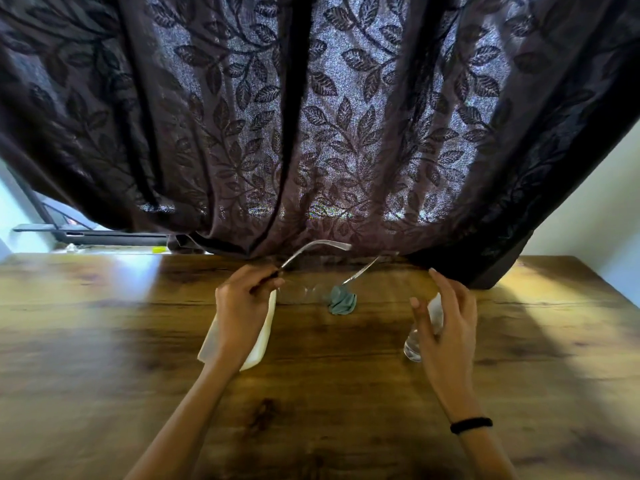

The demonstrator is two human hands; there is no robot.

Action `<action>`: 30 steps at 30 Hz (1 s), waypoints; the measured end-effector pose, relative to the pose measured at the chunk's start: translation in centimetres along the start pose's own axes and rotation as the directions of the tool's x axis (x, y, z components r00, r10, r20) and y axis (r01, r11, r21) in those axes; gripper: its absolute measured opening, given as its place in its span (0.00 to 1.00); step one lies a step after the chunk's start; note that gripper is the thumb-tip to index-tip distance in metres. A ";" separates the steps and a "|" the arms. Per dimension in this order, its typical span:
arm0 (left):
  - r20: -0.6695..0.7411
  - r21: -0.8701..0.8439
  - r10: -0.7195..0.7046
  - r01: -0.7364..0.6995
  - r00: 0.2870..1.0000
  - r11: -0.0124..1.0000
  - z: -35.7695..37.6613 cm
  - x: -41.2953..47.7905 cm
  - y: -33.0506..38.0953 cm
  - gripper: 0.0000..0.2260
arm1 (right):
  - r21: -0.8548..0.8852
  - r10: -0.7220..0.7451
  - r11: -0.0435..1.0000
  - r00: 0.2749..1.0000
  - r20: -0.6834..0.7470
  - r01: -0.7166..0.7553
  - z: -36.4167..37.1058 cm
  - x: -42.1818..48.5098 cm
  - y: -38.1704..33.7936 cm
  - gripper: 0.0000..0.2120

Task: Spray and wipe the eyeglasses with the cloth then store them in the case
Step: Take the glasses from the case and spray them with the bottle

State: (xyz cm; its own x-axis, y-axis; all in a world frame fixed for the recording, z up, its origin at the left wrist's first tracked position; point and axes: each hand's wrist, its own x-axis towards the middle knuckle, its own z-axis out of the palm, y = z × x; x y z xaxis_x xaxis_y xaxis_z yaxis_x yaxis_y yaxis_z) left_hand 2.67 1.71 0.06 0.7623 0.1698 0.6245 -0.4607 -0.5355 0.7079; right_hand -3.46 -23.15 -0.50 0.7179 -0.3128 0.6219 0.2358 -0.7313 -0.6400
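Left hand (239, 306) pinches glasses (301, 292) by a temple, near far tabletop edge | right hand (446, 323) spread, empty, by bottle (414, 344)

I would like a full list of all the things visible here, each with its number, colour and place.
eyeglasses: 1, clear lenses, silvery temples, held above the table's far middle
cloth: 1, teal, crumpled on the table near the eyeglasses
case: 1, white, on the table under the left wrist
spray bottle: 1, clear, on the table below the right hand
table: 1, brown wood, lower view
curtain: 1, dark, leaf pattern, behind the table
laptop: 1, dark, far left
small object: 1, yellow-green, beside the laptop, too small to name
wristband: 1, black, right wrist
left hand: pinches one temple
right hand: fingers spread, holding nothing
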 end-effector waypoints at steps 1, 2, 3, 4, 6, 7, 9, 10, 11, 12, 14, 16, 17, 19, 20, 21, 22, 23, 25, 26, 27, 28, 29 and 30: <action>-0.033 -0.014 -0.023 0.023 0.999 1.000 0.3 -0.3 -0.2 0.07 | -0.004 0.009 1.000 1.000 0.019 -0.009 0.1 -0.4 0.4 0.29; -0.061 -0.033 -0.056 0.054 0.997 0.998 0.7 -0.6 -0.3 0.07 | -0.001 0.016 1.000 0.999 0.034 -0.016 0.3 -0.8 0.8 0.30; -0.083 -0.056 -0.093 0.088 0.992 0.995 1.1 -0.9 -0.4 0.07 | 0.005 0.024 1.000 0.999 0.043 -0.024 0.5 -1.1 1.1 0.31; -0.102 -0.083 -0.130 0.122 0.986 0.989 1.4 -1.1 -0.4 0.07 | 0.011 0.031 0.999 0.999 0.044 -0.031 0.7 -1.4 1.3 0.30; -0.135 -0.148 -0.201 0.181 0.970 0.972 2.1 -1.6 -0.4 0.07 | 0.032 0.041 0.999 0.998 0.039 -0.043 1.1 -1.7 1.6 0.29; -0.145 -0.179 -0.233 0.206 0.962 0.962 2.3 -1.8 -0.3 0.07 | 0.047 0.044 0.998 0.998 0.040 -0.046 1.3 -1.9 1.8 0.30; -0.158 -0.219 -0.285 0.247 0.946 0.944 2.7 -2.0 -0.2 0.07 | 0.050 0.035 0.998 0.998 0.046 -0.038 1.6 -2.3 2.5 0.35; -0.164 -0.238 -0.310 0.267 0.937 0.934 2.8 -2.1 -0.1 0.06 | 0.040 0.027 0.999 0.999 0.047 -0.029 1.6 -2.5 2.8 0.37; -0.168 -0.257 -0.333 0.285 0.928 0.924 2.9 -2.1 0.0 0.06 | 0.033 0.017 0.999 0.999 0.045 -0.019 1.7 -2.6 3.1 0.38; -0.171 -0.270 -0.348 0.296 0.922 0.916 3.0 -2.2 0.1 0.06 | 0.033 0.010 0.999 0.999 0.045 -0.011 1.7 -2.6 3.3 0.39; -0.175 -0.269 -0.354 0.301 0.919 0.915 3.2 -2.2 0.3 0.07 | 0.050 0.001 0.999 0.998 0.061 -0.004 1.9 -2.6 3.3 0.37; -0.178 -0.256 -0.339 0.289 0.924 0.923 3.2 -2.2 0.3 0.07 | 0.080 -0.007 0.997 0.996 0.093 -0.001 2.2 -2.5 3.1 0.34; -0.180 -0.253 -0.331 0.282 0.926 0.925 3.3 -2.1 0.3 0.07 | 0.098 -0.017 0.995 0.994 0.109 0.007 2.3 -2.4 2.8 0.35; -0.184 -0.256 -0.327 0.276 0.927 0.926 3.3 -2.1 0.3 0.07 | 0.143 -0.043 0.990 0.987 0.152 0.021 2.6 -2.3 2.0 0.37; -0.187 -0.260 -0.327 0.274 0.926 0.926 3.3 -2.0 0.3 0.07 | 0.157 -0.055 0.987 0.981 0.185 0.026 2.8 -2.3 1.5 0.38; -0.189 -0.267 -0.324 0.269 0.927 0.925 3.3 -2.0 0.3 0.07 | 0.158 -0.068 0.987 0.973 0.222 0.033 3.0 -2.2 0.9 0.39; -0.192 -0.272 -0.320 0.263 0.928 0.926 3.4 -2.0 0.3 0.07 | 0.157 -0.086 0.987 0.962 0.259 0.046 3.2 -2.2 0.1 0.39; -0.197 -0.272 -0.313 0.255 0.929 0.928 3.4 -2.0 0.4 0.07 | 0.164 -0.109 0.985 0.950 0.294 0.063 3.4 -2.2 -0.7 0.38; -0.204 -0.267 -0.304 0.246 0.931 0.932 3.5 -2.0 0.4 0.07 | 0.194 -0.182 0.974 0.921 0.344 0.120 3.7 -2.1 -2.4 0.35; -0.205 -0.266 -0.300 0.242 0.932 0.933 3.5 -2.0 0.5 0.07 | 0.204 -0.225 0.966 0.906 0.360 0.159 3.9 -2.1 -3.1 0.34; -0.204 -0.264 -0.294 0.237 0.934 0.935 3.5 -2.1 0.5 0.07 | 0.208 -0.259 0.959 0.891 0.374 0.192 4.0 -2.1 -3.7 0.33; -0.202 -0.259 -0.288 0.233 0.936 0.937 3.5 -2.2 0.6 0.07 | 0.204 -0.277 0.956 0.879 0.388 0.211 4.2 -2.1 -4.1 0.33; -0.198 -0.254 -0.283 0.230 0.938 0.939 3.5 -2.2 0.6 0.08 | 0.193 -0.278 0.957 0.873 0.401 0.216 4.3 -2.0 -4.4 0.33; -0.195 -0.255 -0.281 0.228 0.940 0.940 3.4 -2.3 0.7 0.08 | 0.183 -0.270 0.960 0.870 0.413 0.211 4.4 -1.9 -4.6 0.33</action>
State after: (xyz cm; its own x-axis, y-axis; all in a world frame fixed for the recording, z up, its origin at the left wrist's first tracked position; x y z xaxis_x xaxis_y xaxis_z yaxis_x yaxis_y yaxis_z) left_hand 2.18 -1.89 -2.04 0.7572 0.4710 0.4526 -0.3752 -0.2535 0.8916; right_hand -3.01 -16.47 -0.70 0.8312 0.1754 0.5276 0.4977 -0.6577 -0.5654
